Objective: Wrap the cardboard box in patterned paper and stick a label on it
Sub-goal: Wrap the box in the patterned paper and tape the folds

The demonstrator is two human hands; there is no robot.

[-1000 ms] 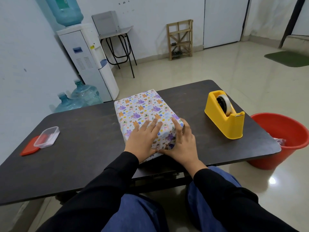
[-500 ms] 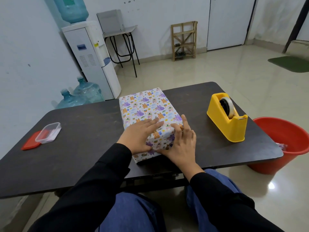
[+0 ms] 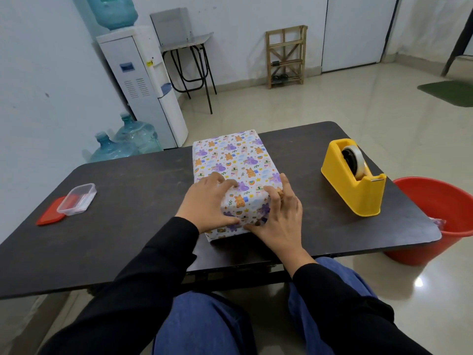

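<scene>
The cardboard box (image 3: 230, 160) is covered in white paper printed with small orange and purple animals. It lies lengthwise on the dark table (image 3: 133, 201), its near end towards me. My left hand (image 3: 204, 203) grips the near left corner, fingers curled over the top and thumb on the near end face. My right hand (image 3: 281, 219) holds the near right corner, with fingers over the right edge and the thumb against the near end. No label shows on the visible paper.
A yellow tape dispenser (image 3: 358, 190) stands on the table to the right. A small clear plastic container (image 3: 76, 202) and a red lid (image 3: 50, 213) lie at the left. Beside the table's right edge is a red bucket (image 3: 440, 201). A water dispenser (image 3: 143, 80) stands behind.
Both hands lay flat on the box top before. They have since slid to its near corners, and my left fingers have curled. The box has turned slightly.
</scene>
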